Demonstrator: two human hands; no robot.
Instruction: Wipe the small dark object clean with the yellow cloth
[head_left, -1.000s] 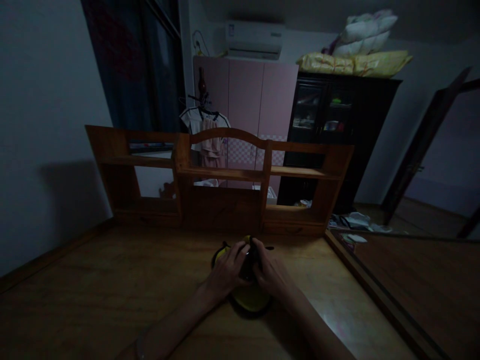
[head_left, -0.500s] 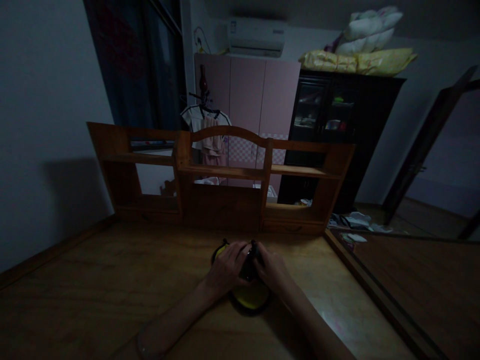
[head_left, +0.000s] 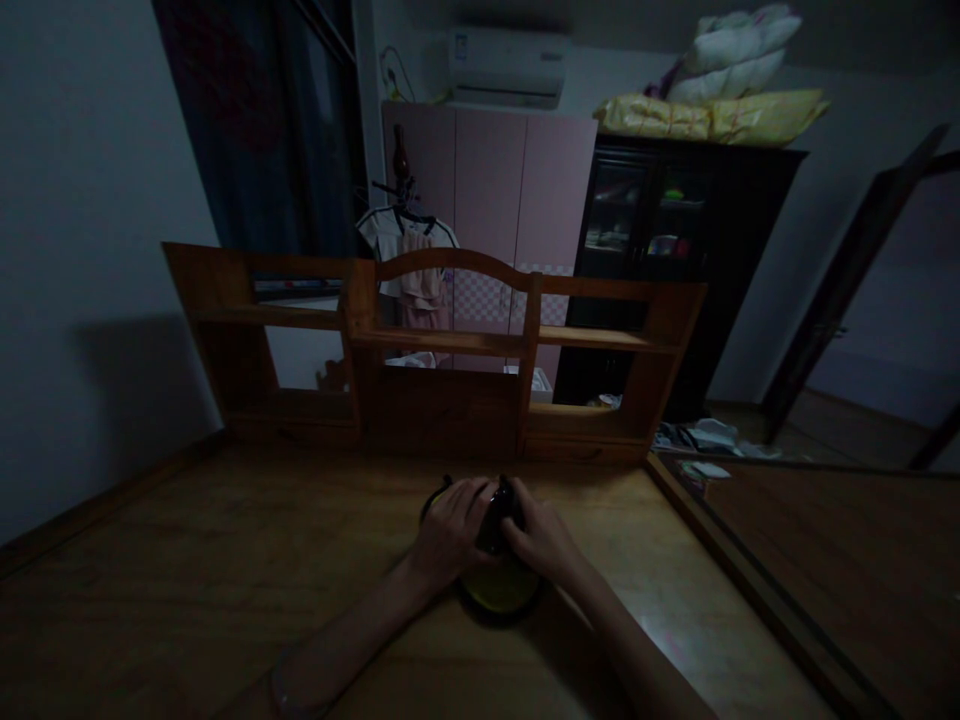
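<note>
On the wooden desk [head_left: 262, 570] is a black and yellow object whose kind I cannot make out in the dim light. Its round yellow part [head_left: 501, 588] has a thick black rim and lies closest to me. My left hand [head_left: 450, 530] is closed over the glossy black middle [head_left: 495, 522] from the left, hiding much of it. From the right, my right hand [head_left: 538, 528] grips the same black part, with the thumb bent across it. Another black-edged yellow bit shows behind the left fingers.
A wooden shelf unit [head_left: 442, 345] with small drawers stands along the desk's back edge. A raised wooden strip [head_left: 720, 550] borders the right side. Beyond are pink wardrobe doors [head_left: 487, 180], a dark cabinet [head_left: 720, 230] and clothes on a rack [head_left: 420, 265].
My right thumb has shifted inward onto the black part, and the right hand looks more curled. The left hand keeps nearly the same hold. The whole view has shifted slightly.
</note>
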